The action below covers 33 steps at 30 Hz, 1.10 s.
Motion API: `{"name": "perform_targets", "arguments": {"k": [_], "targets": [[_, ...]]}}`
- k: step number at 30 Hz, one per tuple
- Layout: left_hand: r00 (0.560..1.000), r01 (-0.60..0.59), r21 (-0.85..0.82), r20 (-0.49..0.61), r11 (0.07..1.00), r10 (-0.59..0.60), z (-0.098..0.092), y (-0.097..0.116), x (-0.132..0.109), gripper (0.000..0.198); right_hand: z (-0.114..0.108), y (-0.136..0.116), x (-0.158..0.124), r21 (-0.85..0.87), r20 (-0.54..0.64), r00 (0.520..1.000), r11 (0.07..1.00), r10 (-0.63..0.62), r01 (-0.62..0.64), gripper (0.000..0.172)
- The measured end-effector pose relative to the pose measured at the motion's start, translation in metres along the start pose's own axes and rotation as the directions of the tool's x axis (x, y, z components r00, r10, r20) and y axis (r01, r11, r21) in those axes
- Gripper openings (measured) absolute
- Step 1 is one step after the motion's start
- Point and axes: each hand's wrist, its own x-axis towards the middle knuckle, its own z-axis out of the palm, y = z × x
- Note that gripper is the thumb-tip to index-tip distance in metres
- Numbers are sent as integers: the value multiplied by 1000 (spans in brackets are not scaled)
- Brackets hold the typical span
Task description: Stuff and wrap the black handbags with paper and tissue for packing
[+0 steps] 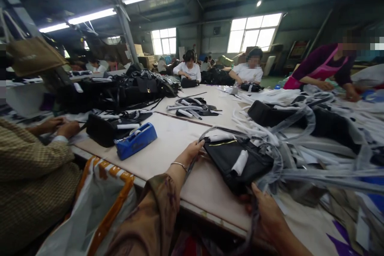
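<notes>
A black handbag (pixel 222 158) lies tilted at the near edge of the table, with a yellow zip along its top and a white wrapped piece on its front. My left hand (pixel 194 150) pinches the bag's upper left corner. At the lower corner, my right hand (pixel 264 204) grips the bag, its thumb on top and the other fingers partly hidden beneath. A strap in clear plastic wrap (pixel 277 164) curves round the bag's right side, and part of it hangs down by my right hand.
A blue tape dispenser (pixel 136 140) stands to the left. Wrapped straps and black bag parts (pixel 303 120) heap up on the right. Black bags (pixel 147 84) pile at the back left. A co-worker's hands (pixel 67 128) are at the left; a white sack (pixel 99 200) hangs below the table edge.
</notes>
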Motion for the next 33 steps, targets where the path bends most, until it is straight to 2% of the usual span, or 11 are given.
{"name": "perform_targets", "arguments": {"k": [2,4,7,9,13,18,22,24,27,30,33], "targets": [[1000,2,-80,25,997,0,3,3,0,52,-1,2,3,42,40,997,997,66,-68,43],[1000,4,-134,23,991,-1,7,9,1,48,-3,5,6,23,43,996,997,76,-77,38],[1000,-2,-171,-23,985,-2,9,17,-3,40,-5,5,9,-25,5,1000,999,28,-27,31],[998,-19,-177,-64,984,8,8,17,-18,39,-8,-1,11,-9,-15,999,999,-34,33,28],[994,-42,-167,-107,985,24,-1,2,-78,43,-16,-25,16,19,-10,999,999,-48,49,25],[999,32,-101,-18,994,-34,-12,-14,-162,46,-27,-50,30,73,44,996,994,-83,79,20],[997,50,63,59,997,-54,-31,-4,-187,43,-36,-55,29,101,110,988,990,-106,95,39],[998,14,223,49,975,-26,-49,8,-189,38,-46,-53,22,41,74,989,992,-126,123,50],[999,-45,461,2,886,50,-75,29,-187,32,-66,-42,3,-57,-17,990,989,-140,139,68],[996,-35,584,-46,811,76,-89,44,-189,26,-87,-26,-23,-149,7,998,987,-59,60,78],[1000,-14,627,-2,779,20,-92,47,-195,26,-101,-13,-50,-176,67,997,984,50,-37,71]]}}
